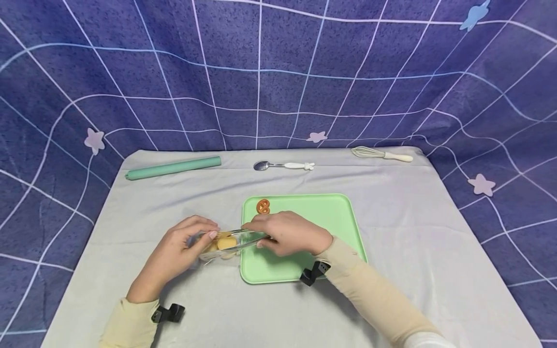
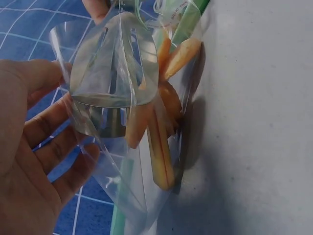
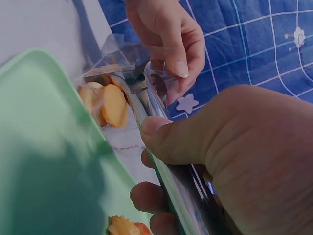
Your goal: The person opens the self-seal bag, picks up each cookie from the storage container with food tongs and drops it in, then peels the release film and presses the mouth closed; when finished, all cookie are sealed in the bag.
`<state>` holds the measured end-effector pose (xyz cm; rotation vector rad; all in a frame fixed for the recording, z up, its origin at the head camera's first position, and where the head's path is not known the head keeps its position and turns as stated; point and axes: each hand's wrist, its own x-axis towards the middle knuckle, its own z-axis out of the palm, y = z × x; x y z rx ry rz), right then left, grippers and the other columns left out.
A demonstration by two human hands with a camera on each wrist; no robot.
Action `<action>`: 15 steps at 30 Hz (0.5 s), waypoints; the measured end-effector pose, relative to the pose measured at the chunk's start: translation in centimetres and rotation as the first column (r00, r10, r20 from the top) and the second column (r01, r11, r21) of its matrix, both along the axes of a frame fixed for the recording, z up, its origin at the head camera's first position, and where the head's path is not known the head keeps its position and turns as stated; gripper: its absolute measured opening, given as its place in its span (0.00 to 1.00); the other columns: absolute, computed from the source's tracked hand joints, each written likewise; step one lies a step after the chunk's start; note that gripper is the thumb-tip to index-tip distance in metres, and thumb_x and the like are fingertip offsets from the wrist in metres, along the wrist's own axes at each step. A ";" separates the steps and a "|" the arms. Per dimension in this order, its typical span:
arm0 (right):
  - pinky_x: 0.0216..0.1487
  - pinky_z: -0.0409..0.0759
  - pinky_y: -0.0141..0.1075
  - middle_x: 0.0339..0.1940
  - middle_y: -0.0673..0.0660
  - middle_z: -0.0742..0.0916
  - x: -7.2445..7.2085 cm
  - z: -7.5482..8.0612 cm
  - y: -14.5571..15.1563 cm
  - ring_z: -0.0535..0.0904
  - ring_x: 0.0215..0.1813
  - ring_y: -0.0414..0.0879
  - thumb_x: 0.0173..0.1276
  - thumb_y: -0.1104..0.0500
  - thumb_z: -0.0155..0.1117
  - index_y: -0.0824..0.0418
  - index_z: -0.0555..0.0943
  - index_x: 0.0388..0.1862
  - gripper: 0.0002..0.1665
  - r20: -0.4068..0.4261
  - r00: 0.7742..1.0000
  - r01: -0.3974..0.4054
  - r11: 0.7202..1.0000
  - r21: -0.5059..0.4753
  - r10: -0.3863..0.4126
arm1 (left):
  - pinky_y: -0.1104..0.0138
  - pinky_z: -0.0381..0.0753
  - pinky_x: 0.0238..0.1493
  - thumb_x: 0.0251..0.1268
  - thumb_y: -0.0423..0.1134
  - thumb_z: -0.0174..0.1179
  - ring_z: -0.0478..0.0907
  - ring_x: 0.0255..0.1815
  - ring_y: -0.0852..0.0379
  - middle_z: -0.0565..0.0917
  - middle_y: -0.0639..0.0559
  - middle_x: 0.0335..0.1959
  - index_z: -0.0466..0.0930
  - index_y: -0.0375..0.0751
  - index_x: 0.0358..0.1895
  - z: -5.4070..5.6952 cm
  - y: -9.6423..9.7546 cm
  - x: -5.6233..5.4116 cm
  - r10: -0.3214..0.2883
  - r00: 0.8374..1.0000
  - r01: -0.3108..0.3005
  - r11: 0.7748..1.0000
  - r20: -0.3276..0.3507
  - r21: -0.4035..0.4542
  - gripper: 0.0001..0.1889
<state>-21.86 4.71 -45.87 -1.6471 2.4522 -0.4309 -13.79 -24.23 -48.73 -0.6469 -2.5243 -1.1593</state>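
My left hand (image 1: pixel 183 249) pinches the rim of a clear plastic bag (image 2: pixel 115 183) left of the green tray (image 1: pixel 322 208). Several golden-brown snack pieces (image 1: pixel 227 242) lie inside it, some round and some stick-shaped. My right hand (image 1: pixel 289 234), above the tray, grips a pair of metal tongs (image 1: pixel 250 243). The slotted heads of the tongs (image 2: pixel 93 68) reach into the bag's mouth, beside the snack pieces. Whether they touch a piece, I cannot tell. A small brown pretzel (image 1: pixel 263 207) sits in the tray's far left corner.
Along the table's far edge lie a teal roll (image 1: pixel 174 167), a spoon with a white handle (image 1: pixel 262 166) and a whisk (image 1: pixel 370 152). Behind the grey tablecloth (image 1: pixel 413 232) hangs a blue gridded curtain (image 1: pixel 278 87).
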 end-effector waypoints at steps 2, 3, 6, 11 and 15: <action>0.49 0.81 0.37 0.57 0.48 0.83 0.0 0.1 -0.1 0.80 0.45 0.39 0.72 0.52 0.68 0.53 0.75 0.72 0.31 0.001 1.000 -0.003 1.000 0.007 0.003 | 0.75 0.71 0.56 0.68 0.32 0.68 0.79 0.53 0.59 0.84 0.61 0.47 0.89 0.48 0.45 -0.1 0.0 0.0 -0.004 1.000 0.004 1.000 -0.010 0.002 0.07; 0.48 0.81 0.37 0.58 0.48 0.83 -0.1 0.1 -0.2 0.80 0.43 0.38 0.72 0.52 0.68 0.53 0.74 0.72 0.31 -0.001 1.000 -0.001 1.000 0.013 0.001 | 0.74 0.72 0.55 0.68 0.32 0.68 0.79 0.53 0.59 0.84 0.61 0.47 0.89 0.47 0.45 -0.1 0.0 0.0 -0.005 1.000 0.005 1.000 -0.014 0.002 0.07; 0.49 0.80 0.37 0.60 0.47 0.82 0.0 0.3 -0.1 0.79 0.43 0.37 0.71 0.50 0.69 0.52 0.73 0.73 0.34 -0.001 1.000 0.009 0.999 0.032 -0.009 | 0.70 0.77 0.47 0.68 0.32 0.68 0.79 0.52 0.60 0.84 0.62 0.48 0.89 0.47 0.45 -0.1 -0.1 0.1 0.004 1.000 -0.005 1.000 -0.017 -0.008 0.07; 0.56 0.80 0.41 0.67 0.52 0.80 0.2 0.5 1.2 0.81 0.48 0.38 0.71 0.49 0.70 0.53 0.72 0.75 0.36 0.006 0.999 0.032 0.999 0.044 -0.033 | 0.63 0.80 0.37 0.69 0.35 0.67 0.79 0.53 0.62 0.83 0.64 0.49 0.89 0.48 0.45 -0.1 -0.3 0.4 0.043 0.999 -0.043 0.999 0.002 -0.030 0.06; 0.56 0.80 0.41 0.67 0.52 0.80 0.1 0.4 3.3 0.81 0.49 0.39 0.71 0.50 0.70 0.53 0.72 0.75 0.36 0.019 0.998 0.054 0.998 0.011 -0.054 | 0.63 0.79 0.40 0.70 0.36 0.67 0.79 0.53 0.62 0.83 0.64 0.49 0.89 0.50 0.45 -0.2 -0.4 0.5 0.062 0.998 -0.062 0.998 0.003 -0.031 0.06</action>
